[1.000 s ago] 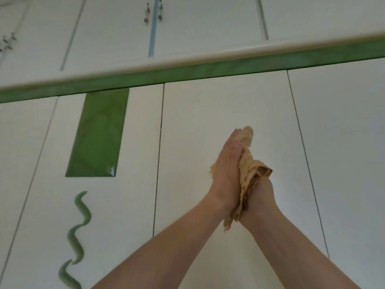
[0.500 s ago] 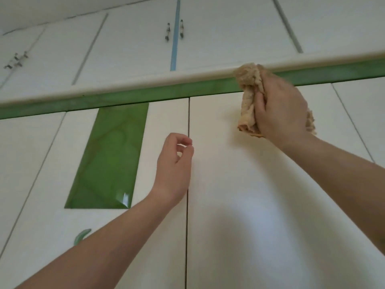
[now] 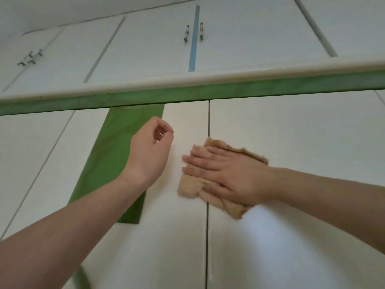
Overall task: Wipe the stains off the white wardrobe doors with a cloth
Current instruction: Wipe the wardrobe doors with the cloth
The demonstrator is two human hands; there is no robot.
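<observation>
A tan cloth lies flat against the white wardrobe doors, across the dark seam between two door panels. My right hand presses it to the door with straight fingers pointing left. My left hand hovers just left of the cloth, in front of the door, with loosely curled fingers and nothing in it. I cannot make out any stains on the white panels around the cloth.
A green rectangular inlay sits on the left door behind my left wrist. A green band and a white ledge run above the doors. Upper cabinets carry small metal handles. A green curved ornament shows at the bottom.
My right hand came down from the green band with the bunched cloth and now presses it flat over the door seam. My left hand stays raised and curled, holding nothing.
</observation>
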